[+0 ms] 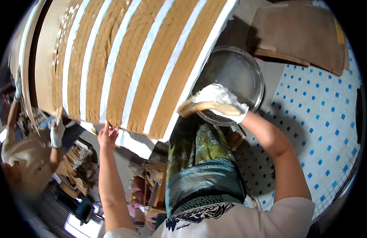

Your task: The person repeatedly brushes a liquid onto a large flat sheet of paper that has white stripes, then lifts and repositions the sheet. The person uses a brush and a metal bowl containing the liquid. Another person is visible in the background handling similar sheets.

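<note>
In front of me, a board [147,71] is covered with rows of brown, wrinkled strips parted by white bands. My left hand [108,135] is bare and reaches to the board's near edge, its fingers closed at the end of a brown strip. What exactly they pinch is too small to see clearly. My right hand [219,97], in a white glove, is wrapped round a brush [213,107] with a pale curved wooden handle. The brush's bristles point left, near the board's right edge. Beneath that hand stands a round metal basin [253,71].
At the left a co-worker's gloved hand [56,133] touches the board's near edge. Flattened cardboard [300,35] lies at the far right, by a white floor with blue squares [310,119]. Cartons and clutter [78,162] lie below the board.
</note>
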